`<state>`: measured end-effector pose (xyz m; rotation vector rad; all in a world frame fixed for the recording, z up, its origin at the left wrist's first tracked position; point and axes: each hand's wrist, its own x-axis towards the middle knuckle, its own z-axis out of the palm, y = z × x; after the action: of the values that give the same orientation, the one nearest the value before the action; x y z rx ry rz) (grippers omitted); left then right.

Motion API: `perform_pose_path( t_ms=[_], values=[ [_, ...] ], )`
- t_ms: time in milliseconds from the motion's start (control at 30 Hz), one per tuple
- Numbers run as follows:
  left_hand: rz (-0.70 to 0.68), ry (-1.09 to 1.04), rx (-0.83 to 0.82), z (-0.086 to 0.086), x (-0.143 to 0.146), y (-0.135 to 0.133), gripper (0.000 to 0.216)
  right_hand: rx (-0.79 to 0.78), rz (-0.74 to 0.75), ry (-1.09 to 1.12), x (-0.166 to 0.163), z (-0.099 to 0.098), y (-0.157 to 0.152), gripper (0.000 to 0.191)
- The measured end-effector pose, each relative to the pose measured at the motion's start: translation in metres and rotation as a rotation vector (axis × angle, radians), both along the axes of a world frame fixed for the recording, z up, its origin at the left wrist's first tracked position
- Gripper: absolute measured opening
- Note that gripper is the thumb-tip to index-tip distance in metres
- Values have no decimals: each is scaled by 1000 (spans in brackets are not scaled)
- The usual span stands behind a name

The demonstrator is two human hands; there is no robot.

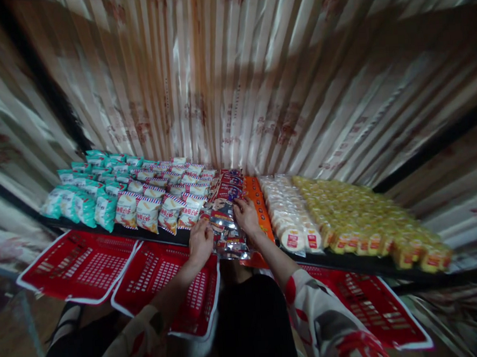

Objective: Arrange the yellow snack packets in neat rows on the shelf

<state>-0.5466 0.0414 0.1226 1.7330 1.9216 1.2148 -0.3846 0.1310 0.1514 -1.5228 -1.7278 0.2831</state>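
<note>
A shiny dark snack packet [224,214] with red and blue print lies at the front of a column of similar packets [231,180] on the black shelf. My left hand [202,241] is closed at its left edge, the fingertips partly hidden. On the other side, my right hand [247,217] has its fingers curled onto the packet's right part. Just right of that hand lie orange packets [258,201]. White-and-red striped snack bags [147,212] stand in rows left of my left hand.
Teal bags [85,206] fill the shelf's left end. To the right are clear-wrapped round white snacks [293,238] and yellow packaged cakes [358,219]. Red baskets [82,263] with white rims sit below the front edge [165,234]. Pleated printed sheeting [217,93] hangs behind, between black posts.
</note>
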Motion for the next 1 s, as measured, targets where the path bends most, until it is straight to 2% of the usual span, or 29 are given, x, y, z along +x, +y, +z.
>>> perform_pose_path(
  t_ms=[200,533,600,700,833,933,1000],
  values=[
    [-43,26,13,7,0,-2,33,-3,-13,-15,-3,-2,7,35],
    [-115,-90,44,10,2,-2,35,-57,-178,-112,-12,3,3,40],
    [-83,-75,65,9,-1,-4,33,-51,-173,-99,-14,3,3,45],
    [68,-59,59,4,-9,-10,33,-28,-130,-50,-17,0,4,46],
    [253,-146,-107,-10,-18,-14,33,-48,-124,-28,-20,-3,6,47],
    [268,-243,-230,-18,-21,-11,33,-62,-133,-26,-21,-3,8,47],
    [237,-283,-235,-21,-21,-8,34,-66,-120,-26,-20,-3,9,47]
  ],
)
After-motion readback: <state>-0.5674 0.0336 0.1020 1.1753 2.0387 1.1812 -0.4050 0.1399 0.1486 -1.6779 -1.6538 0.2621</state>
